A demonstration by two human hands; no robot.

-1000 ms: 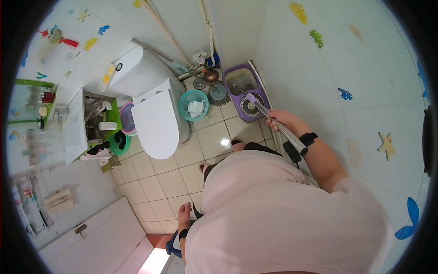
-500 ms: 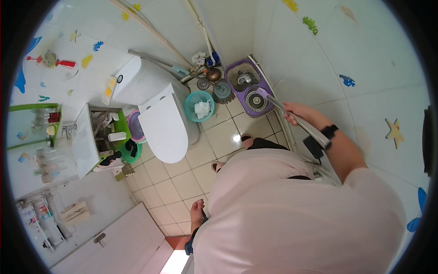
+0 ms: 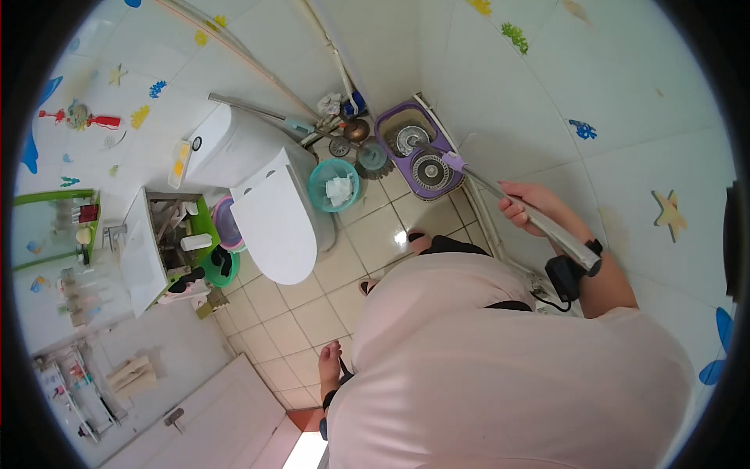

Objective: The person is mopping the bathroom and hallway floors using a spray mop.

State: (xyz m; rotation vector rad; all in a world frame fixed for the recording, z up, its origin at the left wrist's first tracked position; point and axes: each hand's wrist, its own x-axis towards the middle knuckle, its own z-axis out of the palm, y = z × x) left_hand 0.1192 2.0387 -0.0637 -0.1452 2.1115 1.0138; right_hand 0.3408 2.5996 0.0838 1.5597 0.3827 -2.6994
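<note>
My right hand [image 3: 530, 205] is wrapped round the silver handle [image 3: 562, 238] of a spin mop, which slants down to the left. A purple collar [image 3: 453, 161] sits low on the handle. Its round metal mop head [image 3: 411, 140] is in the far compartment of a purple mop bucket [image 3: 400, 166]; the strands cannot be made out. The nearer compartment carries a round spin basket [image 3: 430, 171], with the handle passing beside it. By my side hangs my left hand [image 3: 330, 362], fingers loosely curled, nothing visible in them.
A white toilet [image 3: 277, 234] with lid down stands left of a turquoise waste bin [image 3: 334, 185]. Brushes and a plunger [image 3: 356, 130] crowd the corner. Farther left are a green-edged washbasin cabinet [image 3: 205, 227] and a green basin [image 3: 221, 267]. Tiled walls stand close on my right.
The mop handle's upper end has moved right and down with my right hand. The mop head's metal disc now shows more distinctly in the bucket. My left hand still hangs at my side.
</note>
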